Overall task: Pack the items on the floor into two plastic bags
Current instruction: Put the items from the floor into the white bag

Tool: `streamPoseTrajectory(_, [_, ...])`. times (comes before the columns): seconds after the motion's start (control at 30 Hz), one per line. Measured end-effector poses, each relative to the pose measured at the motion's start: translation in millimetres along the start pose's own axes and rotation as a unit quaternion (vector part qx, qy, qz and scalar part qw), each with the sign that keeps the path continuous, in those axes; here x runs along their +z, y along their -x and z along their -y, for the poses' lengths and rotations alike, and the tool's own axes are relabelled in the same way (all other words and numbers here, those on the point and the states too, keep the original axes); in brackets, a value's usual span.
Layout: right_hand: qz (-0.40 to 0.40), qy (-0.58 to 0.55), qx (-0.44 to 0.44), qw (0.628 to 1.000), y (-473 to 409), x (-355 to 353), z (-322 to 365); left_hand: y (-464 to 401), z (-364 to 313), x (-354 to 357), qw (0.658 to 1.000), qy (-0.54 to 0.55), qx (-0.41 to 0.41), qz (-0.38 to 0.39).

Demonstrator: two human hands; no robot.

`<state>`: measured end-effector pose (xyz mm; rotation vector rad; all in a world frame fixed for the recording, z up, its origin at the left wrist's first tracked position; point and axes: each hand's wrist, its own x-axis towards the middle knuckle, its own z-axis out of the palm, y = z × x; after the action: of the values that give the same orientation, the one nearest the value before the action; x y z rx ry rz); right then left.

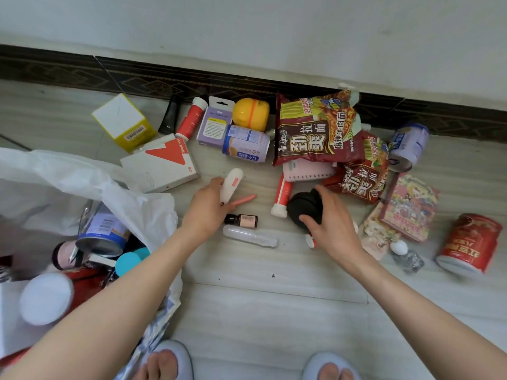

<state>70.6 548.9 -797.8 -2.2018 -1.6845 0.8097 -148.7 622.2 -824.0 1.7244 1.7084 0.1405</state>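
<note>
Below, bare floor [274, 311] is seen; a white wand [231, 185] (pointing wallward) is gripped by the left hand [205, 212], a black object [306, 208] by the right hand [333, 223].

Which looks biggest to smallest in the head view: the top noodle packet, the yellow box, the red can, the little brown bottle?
1. Top noodle packet, clearly largest.
2. Yellow box and red can: they look alike, so unranked.
3. Little brown bottle, smallest.

Left hand [207, 208] holds white device [231, 185]; right hand [333, 224] grips black object [304, 207].
</note>
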Motion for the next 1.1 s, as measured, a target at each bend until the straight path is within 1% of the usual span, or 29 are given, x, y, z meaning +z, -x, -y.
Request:
streamPoseTrajectory(0.07, [-0.025, -0.025, -0.001, 0.999, 9.5, 1.8, 7.8, 15.4, -3.2, -8.4, 0.999, -0.004, 0.050, -0.017])
streamPoseTrajectory(0.13, [-0.047, -0.086, 0.014, 0.995, 20.1, 2.0, 23.4, 33.3, -2.3, -21.9, 0.995, 0.009, 0.092, -0.041])
streamPoseTrajectory(0.2, [-0.051, -0.148, 0.017, 0.988, 30.4, -1.5, 44.7, 52.2, 0.5, -41.3, 0.991, 0.026, 0.119, -0.062])
streamPoseTrajectory(0.3, [-0.025, -0.218, 0.012, 0.976, 43.3, -7.9, 84.3, 82.6, 7.2, -76.7, 0.984, 0.037, 0.147, -0.098])
streamPoseTrajectory(0.4, [0.020, -0.270, -0.013, 0.963, 59.1, -8.8, 128.2, 115.3, 24.2, -114.3, 0.978, 0.019, 0.126, -0.167])
streamPoseTrajectory(0.47, [0.055, -0.251, -0.058, 0.965, 68.8, -4.9, 156.9, 136.4, 47.3, -137.7, 0.972, 0.007, 0.092, -0.218])
streamPoseTrajectory(0.57, [0.111, -0.168, -0.136, 0.970, 74.0, 7.8, 196.6, 161.2, 91.6, -164.6, 0.959, -0.027, 0.038, -0.281])
streamPoseTrajectory(0.67, [0.151, -0.153, -0.153, 0.965, 68.2, 28.6, 238.7, 172.9, 131.8, -175.6, 0.953, -0.032, -0.047, -0.299])
streamPoseTrajectory(0.7, [0.151, -0.148, -0.161, 0.964, 64.1, 38.0, 252.6, 173.3, 141.0, -175.8, 0.950, -0.037, -0.054, -0.304])
streamPoseTrajectory(0.87, [0.114, -0.128, -0.216, 0.961, 40.3, 91.6, 304.4, 159.1, 167.8, -169.1, 0.946, -0.098, -0.041, -0.306])
streamPoseTrajectory(0.97, [0.121, -0.115, -0.218, 0.962, 37.1, 116.2, 315.9, 147.7, 174.4, -166.8, 0.949, -0.100, -0.066, -0.291])
streamPoseTrajectory(1.1, [0.102, -0.095, -0.223, 0.965, 37.2, 138.3, 324.6, 137.5, 182.9, -160.2, 0.949, -0.160, -0.069, -0.264])
